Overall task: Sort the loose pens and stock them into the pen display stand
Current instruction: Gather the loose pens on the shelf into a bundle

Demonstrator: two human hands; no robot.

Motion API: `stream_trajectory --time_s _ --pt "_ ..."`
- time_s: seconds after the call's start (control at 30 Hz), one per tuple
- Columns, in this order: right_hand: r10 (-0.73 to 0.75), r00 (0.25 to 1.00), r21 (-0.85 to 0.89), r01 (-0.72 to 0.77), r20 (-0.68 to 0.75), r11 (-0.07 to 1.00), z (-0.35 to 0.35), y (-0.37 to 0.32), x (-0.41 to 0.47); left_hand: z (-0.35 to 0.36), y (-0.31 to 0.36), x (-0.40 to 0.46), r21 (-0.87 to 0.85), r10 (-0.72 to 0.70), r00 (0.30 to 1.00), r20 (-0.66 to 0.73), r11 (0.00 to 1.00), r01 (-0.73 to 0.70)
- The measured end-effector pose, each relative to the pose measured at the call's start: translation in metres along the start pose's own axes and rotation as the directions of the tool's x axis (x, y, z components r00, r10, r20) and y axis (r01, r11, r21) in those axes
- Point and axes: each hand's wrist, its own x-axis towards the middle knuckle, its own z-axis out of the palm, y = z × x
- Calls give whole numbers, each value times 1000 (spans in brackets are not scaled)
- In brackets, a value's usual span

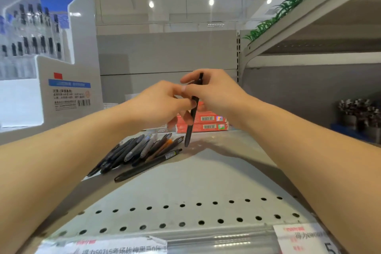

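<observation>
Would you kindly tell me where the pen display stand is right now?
The white pen display stand with the blue header card stands at the far left of the head view on the grey perforated shelf, left of and behind the pile of loose dark pens.

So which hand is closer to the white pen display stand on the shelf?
Left. The left hand is nearer the white pen display stand at far left; the right hand is beyond it, both gripping one black pen.

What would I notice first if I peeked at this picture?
Two bare hands, left hand and right hand, meet mid-picture, pinching a slim black pen almost upright above the grey metal shelf. Below-left lies a heap of loose dark pens; a tall white pen display stand rises far left.
</observation>
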Motion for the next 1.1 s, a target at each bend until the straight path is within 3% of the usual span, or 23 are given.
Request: stream_trajectory --time_s 0.1,0.17,0.27,0.33,0.53,0.67,0.77,0.9,1.1 --pt "-32 999 -52 30 -42 998 -3 0 -1 -3 -1 -1 17 -53 996 71 999 52" --pt "-65 994 -128 53 -91 990 -5 0 0 -5 -5 -1 208 -93 985 144 976 62" --pt "-45 995 -166 30 -86 986 -7 2 -1 -2 -11 -3 582 -154 956 250 813 -21" --pt "4 1000 -183 -9 -28 983 -6 4 -3 2 -15 -4 691 -182 936 301 718 -83" --pt "84 996 -176 -80 17 981 -8 5 -4 15 -15 0 743 -233 888 396 650 -160" --pt "122 990 -187 -108 67 976 -7 5 -6 14 -13 -2 714 -209 886 413 679 -173" --pt "145 986 -171 -130 80 977 -7 6 -5 11 -9 -3 667 -112 938 328 730 -146" --pt "158 985 -151 -146 71 978 -8 7 -5 -8 -6 0 574 -31 995 91 818 -27" --pt "198 972 -134 -181 127 974 -10 7 -6 -24 -1 1 227 -7 982 -186 973 50"
